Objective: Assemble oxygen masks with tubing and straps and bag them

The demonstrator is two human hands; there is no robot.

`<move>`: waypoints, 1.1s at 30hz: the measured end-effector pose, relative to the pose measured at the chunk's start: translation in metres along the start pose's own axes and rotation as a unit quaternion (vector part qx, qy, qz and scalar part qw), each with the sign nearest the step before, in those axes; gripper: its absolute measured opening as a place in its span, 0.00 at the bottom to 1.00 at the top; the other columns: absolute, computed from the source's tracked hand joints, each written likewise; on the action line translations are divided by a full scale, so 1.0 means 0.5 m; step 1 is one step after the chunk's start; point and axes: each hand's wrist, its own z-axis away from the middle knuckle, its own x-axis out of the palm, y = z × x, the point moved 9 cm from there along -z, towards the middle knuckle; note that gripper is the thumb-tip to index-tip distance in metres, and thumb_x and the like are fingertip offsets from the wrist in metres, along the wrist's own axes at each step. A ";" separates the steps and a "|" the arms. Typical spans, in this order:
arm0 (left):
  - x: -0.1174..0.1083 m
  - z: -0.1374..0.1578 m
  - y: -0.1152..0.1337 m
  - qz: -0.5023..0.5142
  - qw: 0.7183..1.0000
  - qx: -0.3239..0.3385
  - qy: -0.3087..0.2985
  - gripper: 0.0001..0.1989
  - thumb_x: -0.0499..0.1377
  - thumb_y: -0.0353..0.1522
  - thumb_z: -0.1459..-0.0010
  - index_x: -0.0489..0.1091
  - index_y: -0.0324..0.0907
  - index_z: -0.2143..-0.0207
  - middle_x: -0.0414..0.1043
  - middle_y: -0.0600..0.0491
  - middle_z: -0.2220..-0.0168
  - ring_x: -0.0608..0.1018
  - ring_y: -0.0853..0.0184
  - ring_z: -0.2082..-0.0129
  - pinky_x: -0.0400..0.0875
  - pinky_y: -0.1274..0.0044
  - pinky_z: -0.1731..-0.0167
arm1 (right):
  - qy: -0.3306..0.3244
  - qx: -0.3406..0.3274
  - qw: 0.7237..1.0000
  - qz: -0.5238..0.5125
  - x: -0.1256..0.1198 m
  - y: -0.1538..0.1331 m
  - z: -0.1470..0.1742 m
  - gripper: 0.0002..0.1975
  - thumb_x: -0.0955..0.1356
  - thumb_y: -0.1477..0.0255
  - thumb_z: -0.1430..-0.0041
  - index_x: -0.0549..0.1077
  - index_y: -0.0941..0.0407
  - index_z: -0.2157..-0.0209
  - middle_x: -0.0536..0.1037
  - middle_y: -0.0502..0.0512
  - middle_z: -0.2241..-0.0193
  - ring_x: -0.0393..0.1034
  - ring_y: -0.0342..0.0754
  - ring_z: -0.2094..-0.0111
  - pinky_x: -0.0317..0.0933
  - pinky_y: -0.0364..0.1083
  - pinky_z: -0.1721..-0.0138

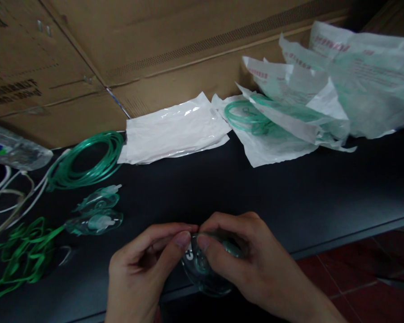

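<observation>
A clear, green-tinted oxygen mask (210, 280) is held between both hands at the front edge of the dark table. My left hand (143, 260) pinches the mask's upper rim with thumb and index finger. Meeting it there, my right hand (244, 251) grips the same rim with its thumb in front and its other fingers partly hidden behind. A small pale piece shows beside the left thumb; its kind is unclear. To the left lie two more oxygen masks, one nearer (94, 222) and one farther (101, 197).
Green tubing (87, 179) lies coiled at left, near green elastic straps (28, 255), white cords (6, 197) and a plastic bottle (20, 146). Flat white packets (171, 130) rest against cardboard boxes (148, 40). At right, paper-and-film pouches (366, 76) hold more green tubing.
</observation>
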 end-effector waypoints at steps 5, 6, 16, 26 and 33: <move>0.001 0.009 -0.004 0.017 1.000 -0.015 -0.013 0.04 0.71 0.38 0.44 0.86 0.51 0.66 0.87 0.55 0.67 0.87 0.68 0.68 0.79 0.89 0.68 | -0.003 0.035 0.998 -0.056 -0.003 0.008 -0.003 0.11 0.69 0.67 0.36 0.78 0.57 0.71 0.68 0.44 0.80 0.59 0.39 0.78 0.52 0.39 0.78; 0.005 0.010 -0.001 0.025 0.999 -0.010 -0.026 0.05 0.71 0.38 0.45 0.86 0.52 0.64 0.87 0.55 0.66 0.88 0.67 0.67 0.79 0.89 0.67 | -0.001 0.035 0.998 -0.061 -0.004 0.008 -0.003 0.12 0.69 0.67 0.36 0.78 0.58 0.71 0.68 0.44 0.80 0.59 0.39 0.78 0.52 0.39 0.78; 0.022 0.010 0.040 -0.034 0.996 0.077 -0.038 0.16 0.68 0.25 0.48 0.85 0.58 0.63 0.86 0.58 0.61 0.87 0.65 0.61 0.82 0.83 0.62 | 0.016 0.020 0.998 -0.059 -0.008 -0.001 -0.007 0.10 0.69 0.73 0.37 0.79 0.58 0.73 0.68 0.43 0.81 0.59 0.38 0.79 0.53 0.38 0.78; 0.027 0.027 0.056 -0.064 0.992 0.102 0.023 0.15 0.66 0.24 0.50 0.85 0.56 0.71 0.86 0.58 0.63 0.86 0.65 0.64 0.83 0.79 0.61 | 0.026 0.006 0.998 -0.050 -0.012 -0.007 -0.007 0.11 0.68 0.75 0.38 0.78 0.59 0.74 0.66 0.43 0.81 0.55 0.38 0.79 0.50 0.38 0.79; 0.022 0.028 0.059 -0.084 0.986 0.144 -0.005 0.19 0.67 0.21 0.50 0.85 0.58 0.65 0.87 0.62 0.62 0.88 0.67 0.64 0.83 0.83 0.62 | 0.006 -0.008 0.999 -0.038 -0.008 -0.007 -0.005 0.10 0.69 0.73 0.36 0.78 0.58 0.73 0.65 0.42 0.81 0.56 0.37 0.78 0.51 0.37 0.79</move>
